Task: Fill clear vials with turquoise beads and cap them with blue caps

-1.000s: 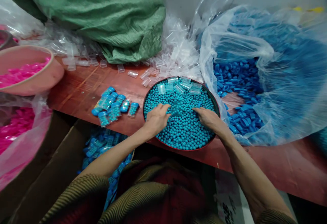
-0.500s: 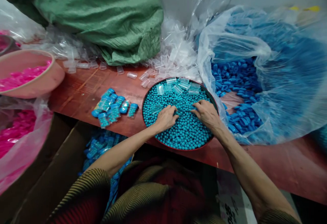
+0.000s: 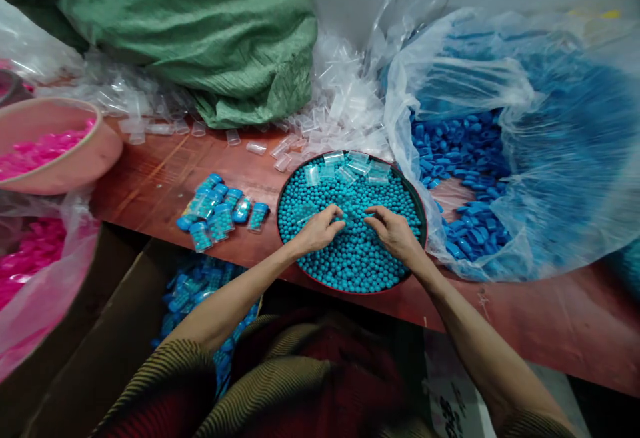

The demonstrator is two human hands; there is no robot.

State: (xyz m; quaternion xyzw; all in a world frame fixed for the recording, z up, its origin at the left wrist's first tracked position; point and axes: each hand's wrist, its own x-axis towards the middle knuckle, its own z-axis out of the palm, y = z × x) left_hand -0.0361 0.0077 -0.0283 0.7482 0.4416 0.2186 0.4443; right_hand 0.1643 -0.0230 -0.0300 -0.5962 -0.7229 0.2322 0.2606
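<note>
A round, dark-walled tray with a red rim [image 3: 426, 241] is filled with small turquoise balls [image 3: 357, 268]. Over its middle, my left hand [image 3: 320, 230] is curled, fingers and thumb around what looks like a clear plastic tube [image 3: 349, 207], only faintly visible against the balls. Facing it from the right, my right hand [image 3: 393, 230] hovers low over the balls, thumb and forefinger apart, with nothing visible between them. Several empty clear tubes [image 3: 358, 163] lie on the balls along the tray's far side.
Filled, blue-capped tubes [image 3: 220, 215] lie left of the tray, with more in a box [image 3: 200, 285] below. Loose clear tubes [image 3: 345, 105] are heaped behind, beside a green sack [image 3: 210, 38]. On the right, a plastic bag [image 3: 565, 158] holds blue caps [image 3: 475, 225]; a pink basin [image 3: 60, 165] stands left.
My right hand has moved left and slightly down, closer to my left hand. My left hand has barely shifted. The view has drifted a little.
</note>
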